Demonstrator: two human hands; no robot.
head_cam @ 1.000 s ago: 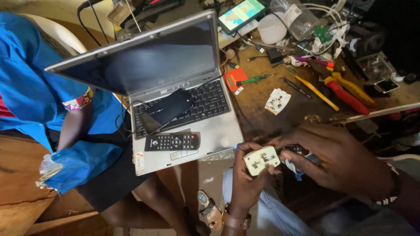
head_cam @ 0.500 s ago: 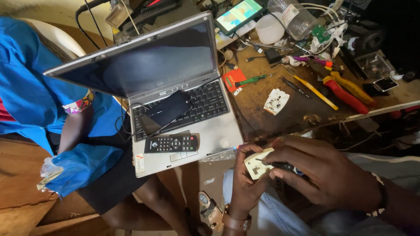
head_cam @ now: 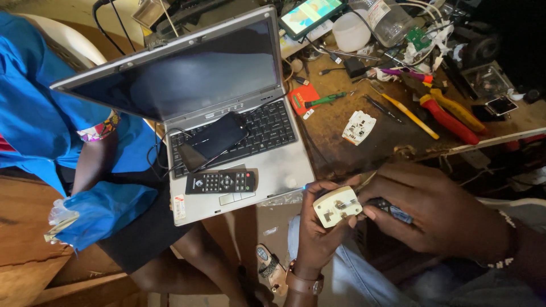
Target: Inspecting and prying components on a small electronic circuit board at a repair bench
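My left hand [head_cam: 315, 233] grips a cream three-pin plug [head_cam: 338, 206], pins facing up, below the workbench edge. My right hand [head_cam: 438, 213] closes over the plug's right side and holds a dark tool with a blue part [head_cam: 392, 211] against it; the tool's tip is hidden by the fingers. A white opened plug cover [head_cam: 359, 126] lies on the workbench [head_cam: 341, 113] above my hands.
An open laptop [head_cam: 227, 125] carries a black phone [head_cam: 213, 140] and a remote control [head_cam: 220, 182]. A person in blue [head_cam: 51, 125] sits at left. Red and yellow pliers [head_cam: 449, 116], screwdrivers, a lit phone [head_cam: 311, 12] and cables crowd the bench's far right.
My right hand has moved left over the plug and covers more of it. The plug has turned slightly in my left hand.
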